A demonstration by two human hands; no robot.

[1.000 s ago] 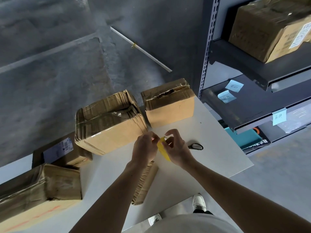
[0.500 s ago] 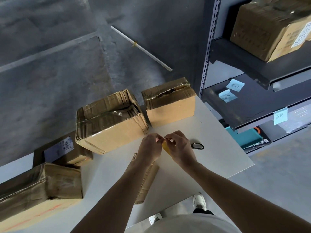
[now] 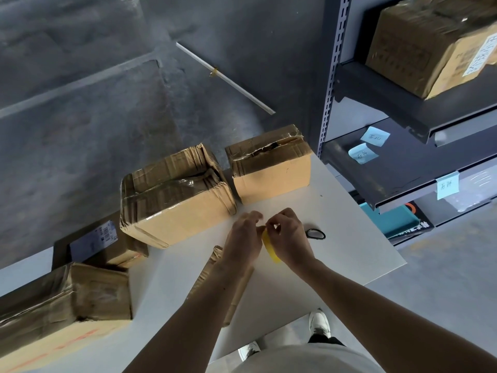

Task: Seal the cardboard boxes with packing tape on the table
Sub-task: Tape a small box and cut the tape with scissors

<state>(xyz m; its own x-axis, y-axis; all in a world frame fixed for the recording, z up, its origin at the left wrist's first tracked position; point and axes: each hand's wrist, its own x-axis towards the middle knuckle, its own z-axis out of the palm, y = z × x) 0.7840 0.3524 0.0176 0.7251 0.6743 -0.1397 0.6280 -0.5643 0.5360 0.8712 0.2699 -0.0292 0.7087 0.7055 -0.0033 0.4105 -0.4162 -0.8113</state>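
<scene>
Over the white table [image 3: 336, 238] my left hand [image 3: 243, 238] and my right hand [image 3: 289, 238] meet on a yellow roll of packing tape [image 3: 271, 250], mostly hidden between them. Fingers of both hands pinch at its upper edge. Behind them stand a large cardboard box [image 3: 174, 195] with worn tape across its top and a smaller box [image 3: 270, 164] whose top seam gapes. A flattened piece of cardboard [image 3: 215, 275] lies under my left forearm.
Black scissors [image 3: 315, 233] lie just right of my right hand. Two more boxes [image 3: 61, 310], [image 3: 107, 243] sit at the table's left end. A grey metal shelf [image 3: 403, 162] with a box and blue notes stands close on the right.
My hands have stayed together over the tape, shifting only slightly. The yellow roll shows more between them than half a second ago.
</scene>
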